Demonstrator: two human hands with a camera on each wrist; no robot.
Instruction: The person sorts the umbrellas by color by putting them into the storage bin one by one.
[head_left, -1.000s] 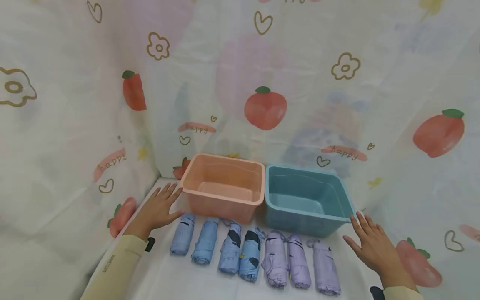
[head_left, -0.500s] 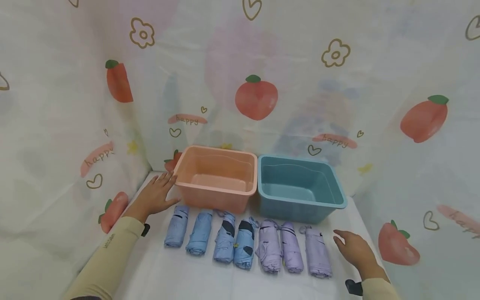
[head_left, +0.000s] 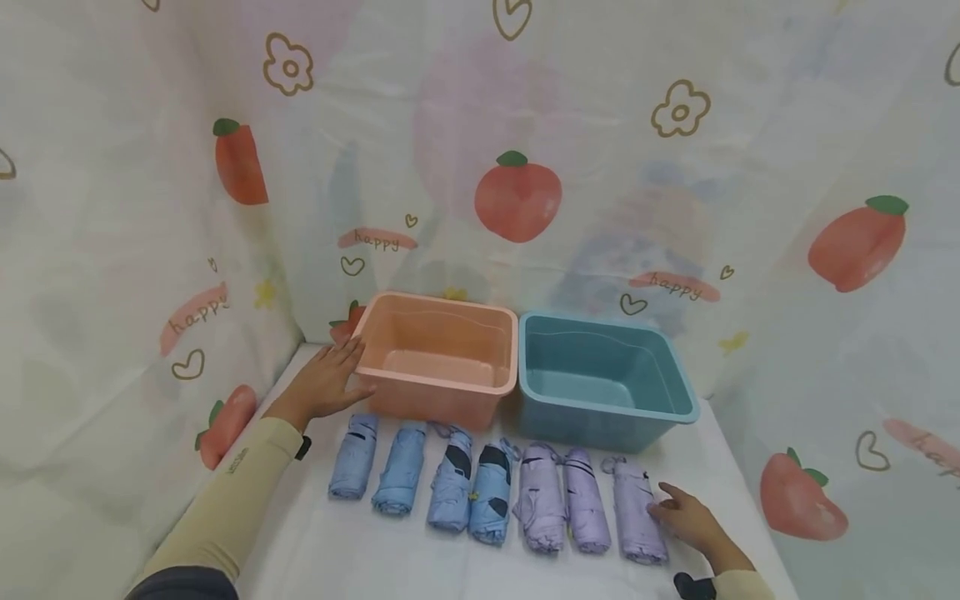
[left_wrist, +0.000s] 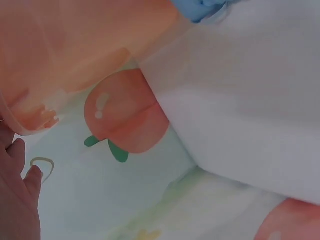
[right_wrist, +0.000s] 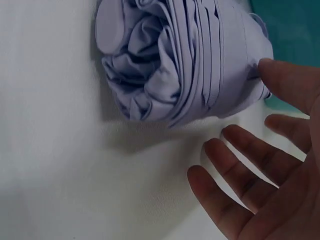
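Observation:
My left hand (head_left: 322, 385) is at the left end of the orange plastic bin (head_left: 435, 404), fingers extended at its rim. In the left wrist view, fingertips (left_wrist: 6, 136) meet the edge of that bin. My right hand (head_left: 688, 521) is beside the rightmost folded purple umbrella (head_left: 639, 518). Seen from the right wrist, the thumb (right_wrist: 287, 82) is at the umbrella's side, while the other fingers (right_wrist: 245, 175) spread loosely below it and grip nothing. Two more purple umbrellas, one (head_left: 542, 504) and another (head_left: 587, 504), lie to its left.
Several folded blue umbrellas, such as one (head_left: 399, 471), continue the row leftward on the white table (head_left: 360, 558). A teal bin (head_left: 600, 429) stands right of the orange one, behind the row. Patterned cloth (head_left: 420, 125) hangs around the back and sides.
My right hand has left the teal bin's right corner and come down and left to the rightmost purple umbrella. The left hand stays by the orange bin. The head view has shifted slightly.

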